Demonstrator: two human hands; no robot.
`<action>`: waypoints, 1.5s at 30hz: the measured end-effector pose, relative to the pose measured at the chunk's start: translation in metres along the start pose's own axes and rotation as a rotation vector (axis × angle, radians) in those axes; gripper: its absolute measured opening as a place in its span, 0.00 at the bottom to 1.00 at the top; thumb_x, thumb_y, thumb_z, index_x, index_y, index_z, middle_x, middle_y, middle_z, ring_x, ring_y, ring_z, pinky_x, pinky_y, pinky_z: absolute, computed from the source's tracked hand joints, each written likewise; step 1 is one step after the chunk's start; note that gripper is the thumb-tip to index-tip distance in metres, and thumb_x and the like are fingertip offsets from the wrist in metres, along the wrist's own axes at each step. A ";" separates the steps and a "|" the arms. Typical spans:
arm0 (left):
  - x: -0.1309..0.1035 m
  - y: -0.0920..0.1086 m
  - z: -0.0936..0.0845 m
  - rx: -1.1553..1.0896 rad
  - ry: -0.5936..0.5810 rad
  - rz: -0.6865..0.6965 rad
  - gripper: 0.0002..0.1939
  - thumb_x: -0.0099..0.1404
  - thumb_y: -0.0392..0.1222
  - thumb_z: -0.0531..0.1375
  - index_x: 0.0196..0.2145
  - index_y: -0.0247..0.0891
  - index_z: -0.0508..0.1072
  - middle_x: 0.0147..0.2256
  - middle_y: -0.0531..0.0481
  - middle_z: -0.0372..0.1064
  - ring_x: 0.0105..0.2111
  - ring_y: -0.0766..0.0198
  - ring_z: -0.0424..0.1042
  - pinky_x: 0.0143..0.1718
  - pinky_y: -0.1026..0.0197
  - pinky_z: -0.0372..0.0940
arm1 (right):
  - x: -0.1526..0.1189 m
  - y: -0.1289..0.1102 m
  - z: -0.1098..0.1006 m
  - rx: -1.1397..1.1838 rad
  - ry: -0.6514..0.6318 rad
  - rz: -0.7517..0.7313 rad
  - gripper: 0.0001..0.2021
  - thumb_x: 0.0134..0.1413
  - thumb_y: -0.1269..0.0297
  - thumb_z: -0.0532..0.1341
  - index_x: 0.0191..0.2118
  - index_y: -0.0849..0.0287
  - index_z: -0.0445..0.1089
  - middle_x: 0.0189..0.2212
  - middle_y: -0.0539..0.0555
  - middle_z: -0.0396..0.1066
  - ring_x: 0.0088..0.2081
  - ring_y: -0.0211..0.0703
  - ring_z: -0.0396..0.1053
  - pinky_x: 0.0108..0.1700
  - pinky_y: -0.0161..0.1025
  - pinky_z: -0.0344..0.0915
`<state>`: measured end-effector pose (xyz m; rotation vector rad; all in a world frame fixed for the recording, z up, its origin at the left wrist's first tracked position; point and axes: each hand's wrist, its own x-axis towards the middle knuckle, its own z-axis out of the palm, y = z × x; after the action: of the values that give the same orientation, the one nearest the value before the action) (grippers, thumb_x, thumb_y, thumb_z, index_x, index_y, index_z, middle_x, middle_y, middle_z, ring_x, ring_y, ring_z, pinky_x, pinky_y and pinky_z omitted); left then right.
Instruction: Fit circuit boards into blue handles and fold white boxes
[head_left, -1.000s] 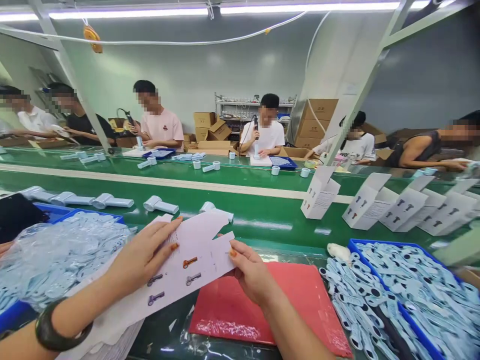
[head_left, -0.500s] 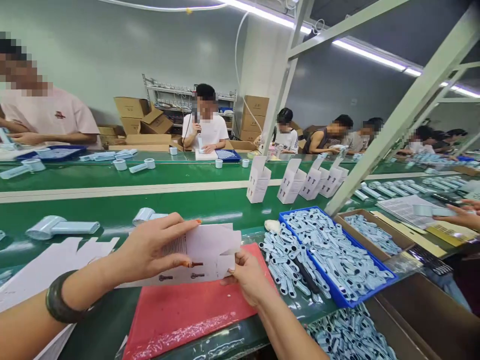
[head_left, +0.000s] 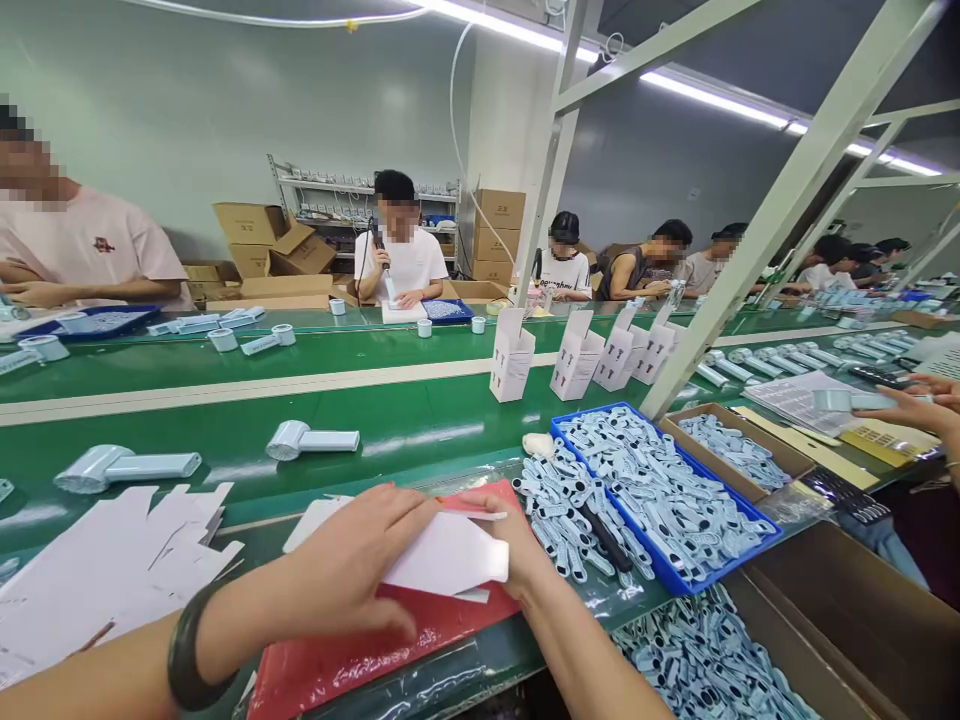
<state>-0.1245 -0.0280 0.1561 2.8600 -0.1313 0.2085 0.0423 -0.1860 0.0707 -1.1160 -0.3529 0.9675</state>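
Note:
A white folding carton (head_left: 446, 555) is partly opened out, its loose flaps pointing right. My left hand (head_left: 352, 565) lies across its top with the fingers stretched out and the thumb apart, touching the carton. Gripping the far right side of it is my right hand (head_left: 517, 545), its fingertips partly hidden behind the cardboard. Beneath both hands is a shiny red pad (head_left: 330, 665). To the left lies a stack of flat white carton blanks (head_left: 90, 570).
Several white boxes (head_left: 512, 365) stand upright on the green belt (head_left: 420, 400). Light-blue handled parts (head_left: 127, 467) lie there too. A blue tray (head_left: 697, 585) of small pieces sits right, near a slanted metal post (head_left: 780, 200). Co-workers (head_left: 401, 250) sit opposite; another person's hand (head_left: 919, 405) is at right.
The printed carton, flat before, is now squeezed open and turned, with its end flaps facing right. My left hand has moved lower and my right hand has reached farther behind it.

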 end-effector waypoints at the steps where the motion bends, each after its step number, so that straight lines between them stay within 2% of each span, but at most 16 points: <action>1: 0.001 0.000 0.000 -0.042 0.041 -0.053 0.42 0.56 0.51 0.74 0.63 0.46 0.62 0.56 0.44 0.68 0.51 0.46 0.70 0.52 0.49 0.66 | -0.001 -0.006 0.000 0.023 -0.005 -0.013 0.29 0.38 0.49 0.74 0.45 0.61 0.75 0.37 0.59 0.77 0.33 0.47 0.74 0.33 0.38 0.70; 3: 0.003 -0.004 -0.004 -0.166 0.177 -0.156 0.35 0.61 0.45 0.70 0.62 0.49 0.62 0.55 0.48 0.68 0.51 0.51 0.71 0.52 0.53 0.67 | -0.011 -0.024 0.003 0.068 -0.011 -0.160 0.32 0.49 0.45 0.70 0.56 0.58 0.71 0.50 0.61 0.75 0.43 0.50 0.76 0.41 0.43 0.75; 7: 0.012 -0.010 -0.016 -0.412 0.407 -0.183 0.34 0.63 0.58 0.69 0.62 0.52 0.63 0.53 0.50 0.68 0.47 0.55 0.72 0.47 0.58 0.70 | -0.042 -0.050 0.020 -0.239 0.056 -0.873 0.25 0.65 0.54 0.65 0.65 0.47 0.66 0.62 0.58 0.67 0.62 0.52 0.68 0.65 0.52 0.66; 9: 0.016 -0.007 -0.015 -0.449 0.464 -0.158 0.37 0.61 0.63 0.70 0.62 0.52 0.63 0.53 0.49 0.69 0.47 0.55 0.72 0.46 0.58 0.71 | -0.049 -0.049 0.030 -0.498 0.062 -1.119 0.25 0.65 0.61 0.65 0.66 0.44 0.65 0.61 0.56 0.69 0.62 0.52 0.67 0.65 0.53 0.66; 11: 0.018 -0.004 -0.010 -0.421 0.507 -0.146 0.39 0.59 0.64 0.71 0.61 0.52 0.64 0.53 0.49 0.69 0.48 0.55 0.72 0.47 0.57 0.71 | -0.049 -0.042 0.037 -0.612 0.044 -1.226 0.27 0.66 0.63 0.63 0.68 0.43 0.62 0.56 0.56 0.73 0.57 0.52 0.71 0.59 0.52 0.70; 15: 0.017 0.000 0.003 -0.284 0.578 -0.077 0.40 0.57 0.64 0.72 0.61 0.50 0.64 0.53 0.46 0.69 0.48 0.53 0.72 0.48 0.53 0.72 | -0.045 -0.029 0.042 -0.531 0.078 -1.279 0.21 0.69 0.65 0.59 0.65 0.43 0.65 0.41 0.53 0.76 0.42 0.48 0.72 0.49 0.49 0.70; 18: 0.018 0.003 0.009 -0.161 0.673 0.018 0.42 0.58 0.63 0.72 0.63 0.46 0.62 0.53 0.42 0.68 0.48 0.50 0.72 0.48 0.51 0.72 | -0.046 -0.028 0.044 -0.433 0.097 -1.242 0.17 0.70 0.66 0.56 0.60 0.44 0.68 0.39 0.53 0.73 0.41 0.47 0.70 0.47 0.46 0.68; 22: 0.021 0.005 0.015 -0.016 0.749 0.122 0.38 0.64 0.49 0.71 0.66 0.42 0.59 0.56 0.38 0.68 0.54 0.48 0.69 0.57 0.48 0.68 | -0.048 -0.033 0.045 -0.488 0.155 -1.207 0.24 0.70 0.69 0.53 0.67 0.42 0.60 0.51 0.56 0.70 0.53 0.48 0.68 0.53 0.47 0.68; 25: 0.021 0.002 0.018 -0.021 0.735 0.158 0.39 0.65 0.45 0.70 0.67 0.41 0.57 0.57 0.37 0.67 0.57 0.48 0.68 0.60 0.46 0.66 | -0.047 -0.037 0.044 -0.537 0.194 -1.140 0.31 0.68 0.67 0.58 0.72 0.44 0.52 0.67 0.58 0.55 0.69 0.52 0.55 0.68 0.53 0.59; 29: 0.020 -0.001 0.019 -0.092 0.678 0.291 0.44 0.69 0.43 0.66 0.72 0.55 0.46 0.59 0.40 0.62 0.59 0.49 0.66 0.59 0.41 0.68 | -0.046 -0.040 0.046 -0.440 0.015 -1.060 0.13 0.67 0.62 0.63 0.55 0.46 0.69 0.59 0.54 0.64 0.63 0.48 0.63 0.64 0.47 0.64; 32: 0.021 0.000 0.016 -0.073 0.619 0.366 0.44 0.71 0.40 0.62 0.72 0.65 0.41 0.60 0.44 0.59 0.60 0.49 0.65 0.64 0.34 0.63 | -0.049 -0.041 0.053 -0.421 0.046 -1.106 0.05 0.69 0.59 0.60 0.46 0.51 0.73 0.52 0.56 0.66 0.57 0.47 0.67 0.58 0.44 0.68; 35: 0.023 0.001 0.009 -0.034 0.594 0.377 0.41 0.70 0.39 0.63 0.72 0.60 0.47 0.61 0.41 0.58 0.61 0.48 0.65 0.66 0.32 0.60 | -0.053 -0.042 0.059 -0.474 0.092 -1.158 0.10 0.72 0.65 0.53 0.47 0.52 0.72 0.52 0.57 0.67 0.57 0.46 0.67 0.58 0.46 0.68; 38: 0.024 0.001 0.004 -0.047 0.637 0.374 0.40 0.68 0.43 0.67 0.70 0.59 0.52 0.61 0.39 0.60 0.59 0.47 0.67 0.59 0.40 0.69 | -0.055 -0.043 0.059 -0.393 0.046 -1.120 0.16 0.76 0.60 0.48 0.60 0.49 0.67 0.59 0.58 0.65 0.62 0.48 0.65 0.64 0.50 0.65; 40: 0.022 0.002 0.001 -0.252 0.733 0.272 0.42 0.61 0.49 0.73 0.66 0.60 0.58 0.54 0.44 0.67 0.50 0.50 0.72 0.49 0.47 0.73 | -0.051 -0.045 0.056 -0.322 -0.057 -1.071 0.27 0.74 0.46 0.50 0.71 0.47 0.53 0.67 0.60 0.57 0.68 0.53 0.58 0.69 0.54 0.60; 42: 0.020 0.006 -0.002 -0.519 0.800 0.127 0.43 0.52 0.54 0.78 0.61 0.59 0.64 0.49 0.47 0.70 0.45 0.51 0.74 0.44 0.50 0.74 | -0.045 -0.047 0.053 -0.376 -0.139 -1.071 0.42 0.65 0.35 0.56 0.75 0.48 0.42 0.71 0.61 0.50 0.70 0.58 0.54 0.71 0.57 0.58; 45: 0.015 0.021 -0.009 -0.770 0.763 0.050 0.36 0.55 0.69 0.71 0.56 0.54 0.68 0.56 0.44 0.67 0.53 0.43 0.72 0.48 0.45 0.74 | -0.034 -0.051 0.050 -0.542 -0.119 -1.173 0.48 0.57 0.33 0.64 0.74 0.49 0.46 0.65 0.62 0.58 0.64 0.58 0.63 0.65 0.54 0.65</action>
<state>-0.1134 -0.0473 0.1721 1.8656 -0.0957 0.9862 0.0138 -0.1887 0.1438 -1.0646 -1.2450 -0.1321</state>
